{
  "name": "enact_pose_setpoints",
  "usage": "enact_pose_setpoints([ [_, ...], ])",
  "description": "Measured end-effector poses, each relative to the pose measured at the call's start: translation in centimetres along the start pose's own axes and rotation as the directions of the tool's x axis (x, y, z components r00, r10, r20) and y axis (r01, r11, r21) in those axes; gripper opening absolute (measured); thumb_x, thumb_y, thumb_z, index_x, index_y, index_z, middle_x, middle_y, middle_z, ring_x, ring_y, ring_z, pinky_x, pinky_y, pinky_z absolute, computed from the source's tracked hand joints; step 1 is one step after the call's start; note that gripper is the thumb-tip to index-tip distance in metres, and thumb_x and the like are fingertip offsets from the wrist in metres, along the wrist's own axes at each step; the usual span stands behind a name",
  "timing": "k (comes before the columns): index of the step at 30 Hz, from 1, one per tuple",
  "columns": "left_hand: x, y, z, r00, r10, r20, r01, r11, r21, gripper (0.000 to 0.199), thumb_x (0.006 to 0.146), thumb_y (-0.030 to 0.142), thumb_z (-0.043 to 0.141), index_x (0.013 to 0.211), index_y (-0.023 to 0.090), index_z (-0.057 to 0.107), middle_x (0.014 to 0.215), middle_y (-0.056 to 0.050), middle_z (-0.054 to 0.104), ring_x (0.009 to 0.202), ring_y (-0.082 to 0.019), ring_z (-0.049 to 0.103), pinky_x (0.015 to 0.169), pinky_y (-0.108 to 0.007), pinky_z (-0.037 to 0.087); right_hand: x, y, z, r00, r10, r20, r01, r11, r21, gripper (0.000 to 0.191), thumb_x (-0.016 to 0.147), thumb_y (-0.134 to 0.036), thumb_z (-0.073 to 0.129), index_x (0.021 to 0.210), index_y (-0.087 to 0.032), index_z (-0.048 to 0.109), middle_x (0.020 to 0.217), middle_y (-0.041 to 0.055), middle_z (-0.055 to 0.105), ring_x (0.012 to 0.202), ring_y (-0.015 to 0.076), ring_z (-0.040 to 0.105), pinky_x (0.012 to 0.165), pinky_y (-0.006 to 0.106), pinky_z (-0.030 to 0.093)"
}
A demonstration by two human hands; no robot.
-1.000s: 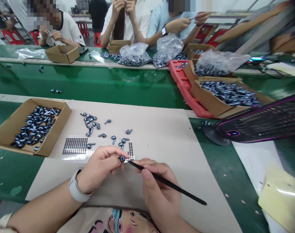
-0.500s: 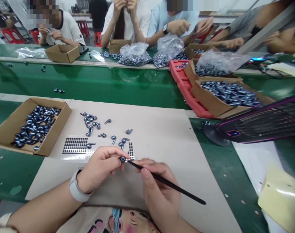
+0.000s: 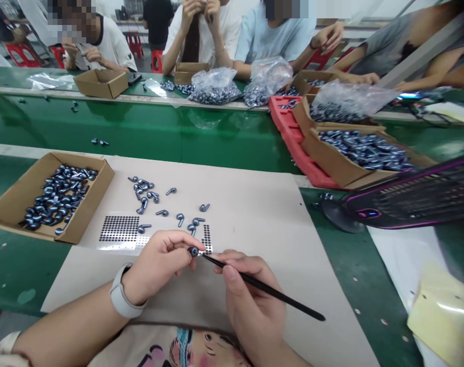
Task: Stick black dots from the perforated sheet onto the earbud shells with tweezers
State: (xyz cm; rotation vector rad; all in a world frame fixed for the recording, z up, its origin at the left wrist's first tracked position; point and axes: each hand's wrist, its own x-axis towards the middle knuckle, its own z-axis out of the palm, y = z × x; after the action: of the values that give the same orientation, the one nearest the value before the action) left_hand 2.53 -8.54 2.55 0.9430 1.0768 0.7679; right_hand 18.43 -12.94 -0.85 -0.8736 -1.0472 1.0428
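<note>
Pinched in the fingers of my left hand (image 3: 161, 260) is a dark blue earbud (image 3: 193, 251). My right hand (image 3: 254, 290) holds a thin black pen-like tool (image 3: 281, 297), its tip at the earbud or just beside it; actual contact is too small to tell. Behind my left hand lies a clear sheet with rows of small black dots (image 3: 119, 229). Several loose earbuds (image 3: 151, 195) are scattered on the pale board (image 3: 254, 204) beyond my hands.
A cardboard box of earbuds (image 3: 96, 196) stands at the left. On the right are a red tray (image 3: 289, 135), an open box of earbuds (image 3: 346, 176) and a black fan-like device (image 3: 411, 196). People sit across the green bench, behind bagged earbuds (image 3: 216, 89).
The whole view has shifted slightly. My hands keep the same hold on the earbud and tool. Across the bench, the person in light blue has lowered one arm.
</note>
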Motion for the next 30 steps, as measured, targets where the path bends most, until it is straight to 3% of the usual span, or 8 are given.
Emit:
enact_pose_setpoints([
  [11,-0.03,-0.04,-0.06,1.0,0.023,-0.01,-0.023,0.999,0.026,0.027,0.062,0.018,0.053,0.076,0.016,0.075,0.052,0.003,0.058,0.044,-0.008,0.04,0.044,-0.021,0.03,0.31,0.14,0.15,0.998,0.049,-0.03,-0.047,0.998,0.049,0.003,0.087,-0.021,0.069,0.086,-0.024,0.07,0.085,0.0039,0.074,0.076,0.0141,0.067,0.066,0.025,0.057],
  [24,-0.02,-0.1,0.01,1.0,-0.023,0.012,0.024,1.0,-0.011,0.026,0.06,0.018,0.053,0.075,0.016,0.074,0.05,0.003,0.057,0.043,-0.008,0.04,0.042,-0.02,0.03,0.57,0.03,0.0,0.99,0.142,0.023,-0.144,0.977,0.157,0.004,0.087,-0.021,0.07,0.086,-0.025,0.07,0.084,-0.0006,0.074,0.075,0.0097,0.067,0.072,0.021,0.055],
  [30,0.09,-0.31,-0.08,0.999,-0.034,0.006,0.034,0.999,-0.004,0.027,0.059,0.019,0.051,0.074,0.016,0.073,0.042,0.006,0.048,0.045,-0.01,0.044,0.044,-0.02,0.033,0.58,0.08,0.06,0.985,0.171,0.005,-0.17,0.972,0.165,0.003,0.086,-0.024,0.072,0.084,-0.025,0.07,0.082,-0.0003,0.073,0.073,0.0114,0.066,0.071,0.024,0.054],
])
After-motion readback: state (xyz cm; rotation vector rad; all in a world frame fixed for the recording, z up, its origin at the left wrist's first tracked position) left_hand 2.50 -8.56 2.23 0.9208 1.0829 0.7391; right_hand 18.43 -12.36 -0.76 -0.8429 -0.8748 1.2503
